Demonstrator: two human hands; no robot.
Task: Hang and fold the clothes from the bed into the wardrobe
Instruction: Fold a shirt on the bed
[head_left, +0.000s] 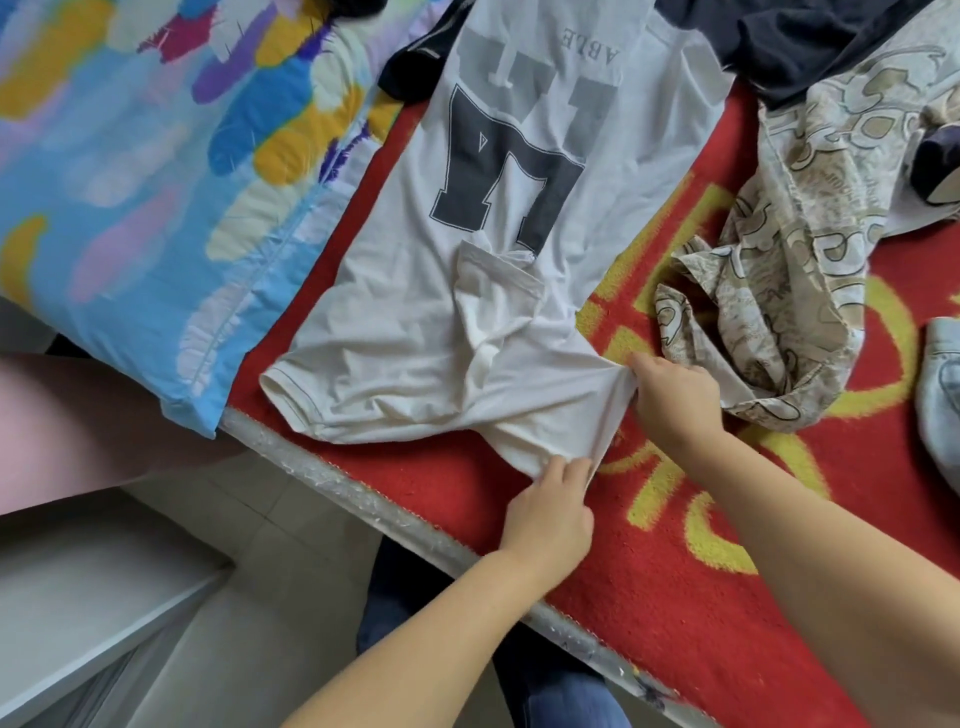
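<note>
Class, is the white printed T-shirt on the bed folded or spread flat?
Partly folded: the white printed T-shirt lies lengthwise, one sleeve tucked over its middle, while the left hand and right hand pinch its near edge.

The bed is covered by a red blanket with yellow lettering, and a white T-shirt with dark printed numbers lies spread flat on it. To the left of the T-shirt lies a bright multicoloured pillow; to its right lies a crumpled beige patterned garment. Beyond the T-shirt's far end lies dark clothing, and a pale denim piece sits further right.
</note>
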